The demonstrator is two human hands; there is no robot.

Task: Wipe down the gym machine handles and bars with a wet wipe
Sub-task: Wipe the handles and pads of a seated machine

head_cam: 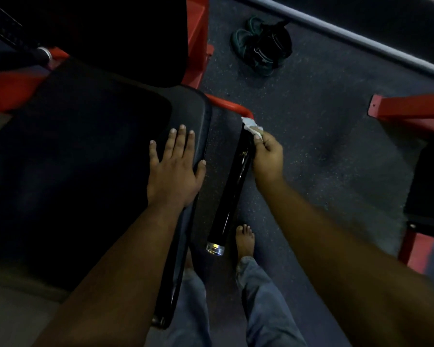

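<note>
**Wipe at the top of the black handle**

A dark speckled gym floor (323,116) lies under everything, dimly lit, with red machine frame parts around the edges. A red frame beam (411,108) juts in from the right, and a grey rail (361,38) runs diagonally across the upper right corner. A pair of dark shoes (261,46) sits on the floor near the top.

The black seat pad (85,159) of the machine fills the left side. The left hand (176,169) rests flat on its right edge, fingers straight and spread, holding nothing.

Just beside the pad, a black handle (232,186) runs from a red curved tube (231,106) down to a silver end cap (214,248). The right hand (267,156) pinches a white wet wipe (253,126) between its fingertips and presses it against the upper end of the handle, close to where the black grip meets the red tube. The 2 hands are apart, with the handle between them.

Below, the person's bare foot (244,240) and blue jeans (268,301) show on the floor beside the handle's end.
</note>
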